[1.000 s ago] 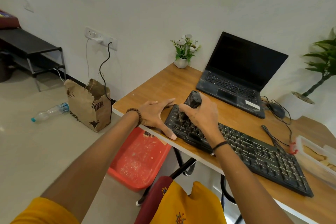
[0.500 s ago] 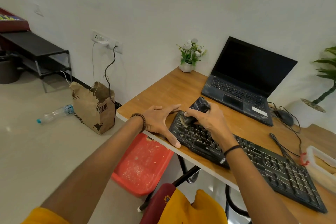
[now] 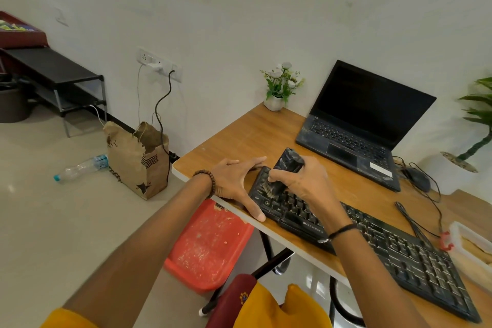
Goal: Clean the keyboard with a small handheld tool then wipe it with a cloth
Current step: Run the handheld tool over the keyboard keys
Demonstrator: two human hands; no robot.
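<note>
1. Your right hand [image 3: 306, 181] is curled round the dark handheld tool [image 3: 288, 161], fingers and thumb wrapped tight on its body. The tool is tilted, with its bristled lower end down on the keys.
2. The black keyboard [image 3: 372, 242] lies slantwise along the near edge of the wooden desk [image 3: 239, 141]. The tool meets it at its left end.
3. Your left hand [image 3: 234, 181] lies flat and spread on the desk and holds nothing. Its fingers reach the keyboard's far left corner and its thumb lies along the near left corner.
4. At the desk's right edge is a clear plastic container [image 3: 468, 245], cut off by the frame. Something tan lies inside, but you cannot tell what.
5. At the desk's far left corner a small white pot [image 3: 274, 102] holds white flowers and green leaves. An open laptop [image 3: 367, 114] with a dark screen stands to its right.
6. On the floor a torn brown paper bag [image 3: 135, 160] stands open against the wall. Its inside is dark, so its contents do not show.
7. Just left of the bag a clear plastic bottle [image 3: 80, 168] lies on its side.
8. Under the desk is a red plastic stool or tub [image 3: 210, 242], flecked with pale specks. You cannot tell which it is.
9. A dark bin [image 3: 13, 104] stands at the far left, and its contents are out of sight.
</note>
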